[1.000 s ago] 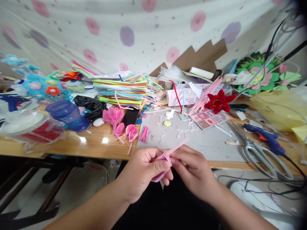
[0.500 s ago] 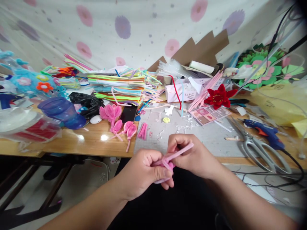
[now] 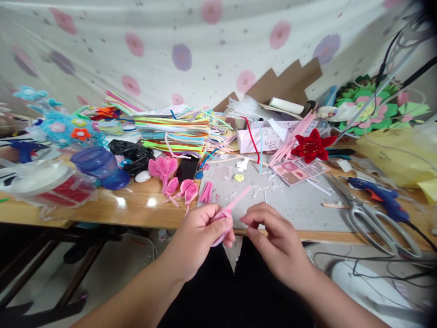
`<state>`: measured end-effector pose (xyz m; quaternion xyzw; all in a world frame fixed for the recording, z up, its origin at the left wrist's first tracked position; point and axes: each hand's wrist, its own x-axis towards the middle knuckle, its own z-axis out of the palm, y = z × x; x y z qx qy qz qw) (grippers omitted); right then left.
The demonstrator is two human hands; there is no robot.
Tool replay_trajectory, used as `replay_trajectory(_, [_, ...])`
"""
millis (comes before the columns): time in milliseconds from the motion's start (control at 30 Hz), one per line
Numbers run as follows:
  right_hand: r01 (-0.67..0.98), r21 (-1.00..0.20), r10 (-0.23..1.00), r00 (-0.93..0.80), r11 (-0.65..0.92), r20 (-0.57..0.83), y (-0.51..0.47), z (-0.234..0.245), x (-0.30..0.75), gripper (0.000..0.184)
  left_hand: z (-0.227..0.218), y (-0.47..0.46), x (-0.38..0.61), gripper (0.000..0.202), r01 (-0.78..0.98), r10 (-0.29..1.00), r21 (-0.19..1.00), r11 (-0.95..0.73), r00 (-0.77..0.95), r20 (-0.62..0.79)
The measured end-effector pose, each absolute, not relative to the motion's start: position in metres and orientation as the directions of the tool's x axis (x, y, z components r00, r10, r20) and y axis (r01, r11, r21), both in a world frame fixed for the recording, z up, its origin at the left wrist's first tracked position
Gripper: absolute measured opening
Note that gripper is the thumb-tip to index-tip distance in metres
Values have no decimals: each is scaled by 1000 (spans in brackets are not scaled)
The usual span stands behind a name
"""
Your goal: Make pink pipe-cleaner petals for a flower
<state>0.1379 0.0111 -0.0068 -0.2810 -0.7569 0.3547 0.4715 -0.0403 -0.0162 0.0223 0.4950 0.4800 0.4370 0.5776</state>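
My left hand (image 3: 206,232) pinches a pink pipe cleaner piece (image 3: 236,200) between thumb and fingers, its straight end pointing up and to the right. Part of the bent pink piece is hidden by my fingers. My right hand (image 3: 273,239) is just to the right, apart from the piece, its fingers curved and thumb separate, with nothing between them. Beyond my hands lie a small bundle of short pink pipe cleaners (image 3: 206,192) and several pink pipe cleaner flowers (image 3: 164,169).
On the right are large scissors (image 3: 367,216) and a blue glue gun (image 3: 378,196). A red flower (image 3: 313,146) lies beyond the grey mat (image 3: 293,207). Stacked colourful pipe cleaners (image 3: 174,132) stand at the back. A blue plastic cup (image 3: 99,166) is on the left.
My right hand has let go of the pink pipe cleaner piece and moved away to the right. My left hand still holds it, slightly further left. The camera view has tilted a little.
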Motion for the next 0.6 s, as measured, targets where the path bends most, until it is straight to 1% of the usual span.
replay_trajectory(67, [45, -795, 744, -386, 605, 545, 17, -6, 138, 27, 24, -17, -40, 24, -88, 965, 983, 159, 223, -136])
replay_trajectory(133, [-24, -798, 706, -450, 602, 547, 24, -3, 136, 31, 25, -17, -39, 23, -145, 945, 970, 195, 292, -146])
replay_trajectory(200, [-107, -813, 668, -514, 573, 538, 29, -1, 135, 26, 24, -17, -37, 23, -185, 928, 955, 232, 338, -160])
replay_trajectory(300, [-178, -810, 650, -512, 559, 561, 34, 2, 132, 14, 22, -15, -37, 25, -203, 905, 934, 295, 372, -205])
replay_trajectory(367, [-179, -807, 645, -516, 562, 564, 35, 4, 131, 10, 20, -15, -38, 26, -205, 893, 924, 322, 389, -225])
replay_trajectory(433, [-150, -827, 654, -544, 541, 526, 33, 6, 131, 10, 18, -15, -40, 27, -212, 893, 921, 326, 390, -226])
replay_trajectory(533, [-63, -875, 708, -561, 479, 428, 26, 10, 130, 13, 16, -15, -40, 27, -232, 903, 920, 315, 372, -215])
replay_trajectory(600, [-16, -893, 757, -524, 450, 391, 20, 11, 126, 14, 16, -14, -39, 26, -234, 921, 929, 288, 333, -202])
